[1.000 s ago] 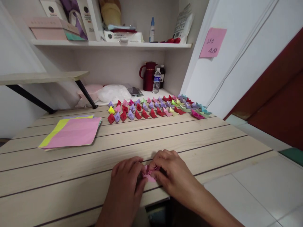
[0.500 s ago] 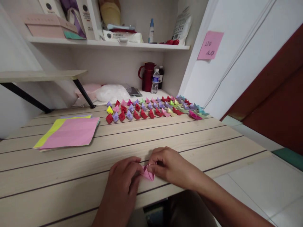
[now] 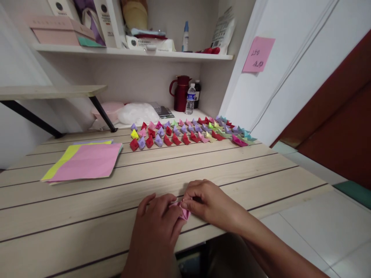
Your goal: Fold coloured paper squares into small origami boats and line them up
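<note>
A small folded piece of pink paper (image 3: pixel 185 213) lies at the front of the wooden table, between my two hands. My right hand (image 3: pixel 204 200) pinches its upper edge between thumb and fingertips. From the other side my left hand (image 3: pixel 160 216) presses its curled fingers over the paper's left part, hiding much of it. Farther back, several rows of little folded paper boats (image 3: pixel 176 139) in red, purple, pink, yellow and green stand on the table.
To the left lies a stack of coloured paper sheets (image 3: pixel 89 162), pink on top. A black-legged riser (image 3: pixel 52 92) stands at the back left. Behind the boats are a red jug (image 3: pixel 181 94), a water bottle (image 3: pixel 190 100) and a white plastic bag (image 3: pixel 137 114).
My left hand has shifted right and its fingers now cover more of the pink paper. My right hand keeps its pinch in nearly the same place.
</note>
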{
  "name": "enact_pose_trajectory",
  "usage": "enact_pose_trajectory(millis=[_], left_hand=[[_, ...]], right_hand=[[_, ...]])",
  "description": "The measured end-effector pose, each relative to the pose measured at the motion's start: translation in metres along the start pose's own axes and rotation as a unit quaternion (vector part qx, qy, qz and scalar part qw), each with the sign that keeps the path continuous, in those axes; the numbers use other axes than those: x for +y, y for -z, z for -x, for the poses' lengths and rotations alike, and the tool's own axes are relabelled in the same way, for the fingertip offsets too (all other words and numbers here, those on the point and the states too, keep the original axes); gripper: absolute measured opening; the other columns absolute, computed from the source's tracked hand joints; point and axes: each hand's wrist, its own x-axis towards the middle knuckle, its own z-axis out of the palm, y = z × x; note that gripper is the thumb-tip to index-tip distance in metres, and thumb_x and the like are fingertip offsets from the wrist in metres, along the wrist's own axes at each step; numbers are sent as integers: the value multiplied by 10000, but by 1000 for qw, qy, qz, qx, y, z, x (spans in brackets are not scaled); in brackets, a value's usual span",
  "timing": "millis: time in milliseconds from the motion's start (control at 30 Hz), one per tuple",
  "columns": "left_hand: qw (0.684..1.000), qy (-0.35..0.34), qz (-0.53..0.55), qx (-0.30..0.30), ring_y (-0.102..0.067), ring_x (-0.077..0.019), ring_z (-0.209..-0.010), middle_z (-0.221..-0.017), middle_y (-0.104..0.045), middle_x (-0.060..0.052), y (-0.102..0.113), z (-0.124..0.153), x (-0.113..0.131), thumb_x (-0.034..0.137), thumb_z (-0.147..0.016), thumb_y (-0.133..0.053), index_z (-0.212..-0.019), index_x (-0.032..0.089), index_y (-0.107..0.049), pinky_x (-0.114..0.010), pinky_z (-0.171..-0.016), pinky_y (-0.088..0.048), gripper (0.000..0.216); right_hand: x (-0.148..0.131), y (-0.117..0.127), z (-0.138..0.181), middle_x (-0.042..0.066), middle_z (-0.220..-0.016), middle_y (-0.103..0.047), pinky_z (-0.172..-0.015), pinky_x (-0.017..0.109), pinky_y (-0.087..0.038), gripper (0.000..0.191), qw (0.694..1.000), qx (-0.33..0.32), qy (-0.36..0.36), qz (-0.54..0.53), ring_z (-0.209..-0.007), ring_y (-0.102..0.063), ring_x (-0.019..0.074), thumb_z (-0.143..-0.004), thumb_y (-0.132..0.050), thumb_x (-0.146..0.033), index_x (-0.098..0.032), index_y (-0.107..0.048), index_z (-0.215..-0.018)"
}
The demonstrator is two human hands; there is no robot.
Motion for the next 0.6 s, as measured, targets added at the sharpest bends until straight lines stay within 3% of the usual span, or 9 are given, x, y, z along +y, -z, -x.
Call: enact_pose_trajectory(millis=[333,500,600], left_hand=[[995,71,67,29,-670,-146,-897,-949,-709,105,-3,6,6,204,-836,-640,-892,347,-655,-423,-993,-306,154],[989,105,86,65,-668,-163,-862,-905,-717,87,-4,7,10,159,-831,-612,-833,322,-663,-440,-934,-356,171],[987,123,94,46,-668,-183,-875,-912,-727,67,-5,8,7,188,-841,-604,-816,312,-671,-432,-857,-417,144]], right_hand=[[5,-3,7,-15,-747,-656,-759,250,-416,178,996,12,79,-40,-768,-620,126,-912,-625,-190,-205,-711,-756],[6,-1,7,-17,-780,-652,-801,270,-380,162,997,7,80,-22,-807,-610,127,-916,-628,-177,-199,-692,-768],[4,3,8,-6,-807,-637,-813,284,-372,187,996,-13,87,6,-838,-592,140,-946,-578,-178,-191,-668,-783]])
